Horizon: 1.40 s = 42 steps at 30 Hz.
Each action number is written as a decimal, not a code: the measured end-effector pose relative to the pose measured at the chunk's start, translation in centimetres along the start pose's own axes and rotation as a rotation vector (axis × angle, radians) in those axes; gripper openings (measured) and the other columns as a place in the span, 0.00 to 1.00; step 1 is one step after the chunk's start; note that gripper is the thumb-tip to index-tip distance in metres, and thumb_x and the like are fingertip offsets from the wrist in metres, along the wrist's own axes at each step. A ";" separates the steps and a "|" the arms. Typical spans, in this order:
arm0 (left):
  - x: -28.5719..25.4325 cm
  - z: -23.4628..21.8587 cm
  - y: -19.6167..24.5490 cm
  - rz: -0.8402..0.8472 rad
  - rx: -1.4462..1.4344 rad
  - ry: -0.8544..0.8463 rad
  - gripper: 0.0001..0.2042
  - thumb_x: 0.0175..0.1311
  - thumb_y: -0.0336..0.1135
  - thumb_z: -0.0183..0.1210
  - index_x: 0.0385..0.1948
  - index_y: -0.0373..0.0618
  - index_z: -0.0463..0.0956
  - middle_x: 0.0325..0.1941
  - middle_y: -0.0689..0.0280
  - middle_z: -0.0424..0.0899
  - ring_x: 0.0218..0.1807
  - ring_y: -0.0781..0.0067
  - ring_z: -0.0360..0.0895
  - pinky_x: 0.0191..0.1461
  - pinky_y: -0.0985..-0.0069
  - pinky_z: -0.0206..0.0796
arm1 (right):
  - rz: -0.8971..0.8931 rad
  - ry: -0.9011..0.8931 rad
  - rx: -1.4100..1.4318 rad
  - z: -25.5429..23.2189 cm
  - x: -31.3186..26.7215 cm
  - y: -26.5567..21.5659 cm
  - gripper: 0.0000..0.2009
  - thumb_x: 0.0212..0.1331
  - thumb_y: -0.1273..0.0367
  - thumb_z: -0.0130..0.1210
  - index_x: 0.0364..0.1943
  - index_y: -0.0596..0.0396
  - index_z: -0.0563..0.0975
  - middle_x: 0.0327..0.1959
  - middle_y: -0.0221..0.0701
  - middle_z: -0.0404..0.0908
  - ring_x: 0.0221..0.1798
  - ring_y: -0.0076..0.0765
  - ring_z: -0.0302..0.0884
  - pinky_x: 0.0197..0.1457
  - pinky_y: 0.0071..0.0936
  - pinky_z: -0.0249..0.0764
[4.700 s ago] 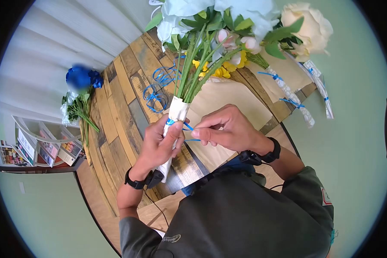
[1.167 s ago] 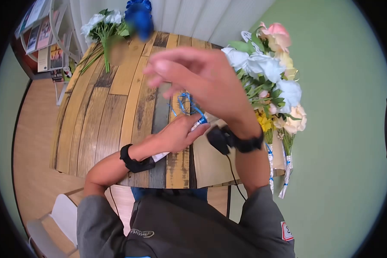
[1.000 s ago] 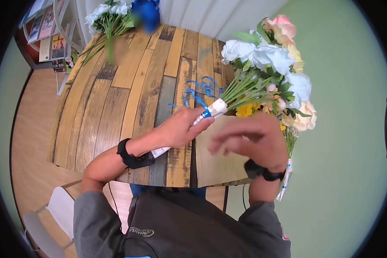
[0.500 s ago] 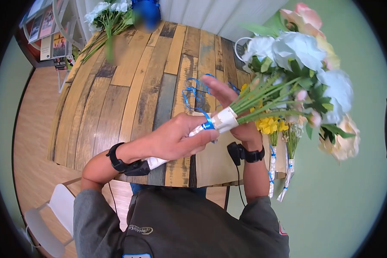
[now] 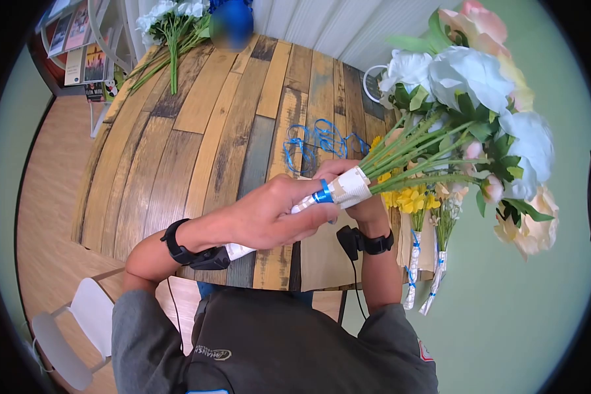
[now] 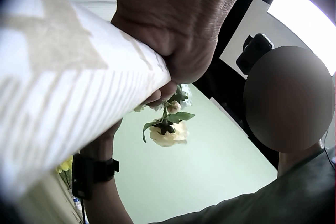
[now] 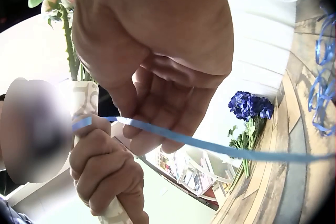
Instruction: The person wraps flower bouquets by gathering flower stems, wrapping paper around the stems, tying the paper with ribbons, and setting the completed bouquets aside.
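Observation:
My left hand [image 5: 262, 213] grips the patterned white paper wrap [image 5: 352, 187] round the stems of a bouquet [image 5: 469, 75]. The bouquet tilts up to the right, with pale blue, white, cream and pink artificial flowers. A blue ribbon [image 5: 323, 191] circles the wrap close to the left thumb. Behind the wrap is my right hand [image 5: 336, 169], partly hidden in the head view. In the right wrist view its fingers [image 7: 170, 113] are slightly bent, with a gap between thumb and fingers. A loose length of blue ribbon [image 7: 236, 150] runs from the wrap across them.
Curled blue ribbon [image 5: 328, 138] lies on the plank table [image 5: 190, 164]. Two small wrapped bunches [image 5: 410, 262] and brown paper [image 5: 328, 259] are at the right. Green stems with white flowers [image 5: 171, 46] and a blue flower [image 5: 231, 23] lie far left, beside a magazine rack [image 5: 79, 49].
The right hand has swung down from in front of the bouquet to behind its wrap, its spread fingers now bent. The left hand has kept its grip, and the bouquet has moved rightward.

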<state>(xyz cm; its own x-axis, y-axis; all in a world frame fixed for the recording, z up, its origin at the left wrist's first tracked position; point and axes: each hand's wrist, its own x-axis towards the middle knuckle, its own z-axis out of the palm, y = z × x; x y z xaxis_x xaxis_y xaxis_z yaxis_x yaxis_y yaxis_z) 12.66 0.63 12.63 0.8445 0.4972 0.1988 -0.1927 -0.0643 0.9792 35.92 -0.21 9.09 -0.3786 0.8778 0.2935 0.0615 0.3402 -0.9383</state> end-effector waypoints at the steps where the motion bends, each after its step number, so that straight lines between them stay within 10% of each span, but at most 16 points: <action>1: 0.0 0.0 0.0 -0.017 0.007 0.010 0.11 0.75 0.38 0.52 0.36 0.39 0.73 0.15 0.73 0.70 0.17 0.85 0.68 0.22 0.79 0.59 | 0.030 0.054 0.002 0.3 -0.6 0.0 0.07 0.64 0.69 0.57 0.41 0.57 0.82 0.39 0.32 0.84 0.41 0.28 0.80 0.44 0.27 0.76; 9: 0.2 0.2 0.4 -0.020 -0.024 -0.001 0.10 0.75 0.37 0.51 0.43 0.38 0.75 0.16 0.73 0.71 0.16 0.86 0.67 0.21 0.81 0.59 | 0.186 0.127 0.277 0.8 -0.6 0.4 0.10 0.64 0.71 0.56 0.47 0.58 0.81 0.42 0.32 0.84 0.44 0.27 0.81 0.49 0.26 0.76; 22: 0.3 -0.5 0.2 -0.039 -0.050 0.030 0.12 0.76 0.39 0.51 0.41 0.39 0.77 0.16 0.74 0.70 0.18 0.87 0.67 0.22 0.82 0.59 | 0.192 0.236 0.154 1.6 -1.5 -1.8 0.07 0.56 0.78 0.61 0.39 0.64 0.81 0.25 0.33 0.82 0.20 0.19 0.71 0.22 0.18 0.63; 42: 1.8 -1.0 -1.9 -0.050 0.077 0.186 0.11 0.74 0.38 0.53 0.44 0.38 0.73 0.17 0.73 0.72 0.19 0.85 0.69 0.22 0.79 0.61 | 0.259 0.215 -0.011 2.1 -3.5 -4.1 0.06 0.62 0.70 0.63 0.35 0.60 0.85 0.23 0.27 0.82 0.21 0.14 0.72 0.24 0.15 0.66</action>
<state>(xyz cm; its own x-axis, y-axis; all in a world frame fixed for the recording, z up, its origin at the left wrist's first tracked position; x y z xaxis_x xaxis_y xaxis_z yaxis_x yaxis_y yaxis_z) 14.03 2.47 11.10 0.7439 0.6522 0.1459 -0.1079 -0.0983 0.9893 35.09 -5.36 11.54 -0.1454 0.9863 0.0782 0.1408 0.0989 -0.9851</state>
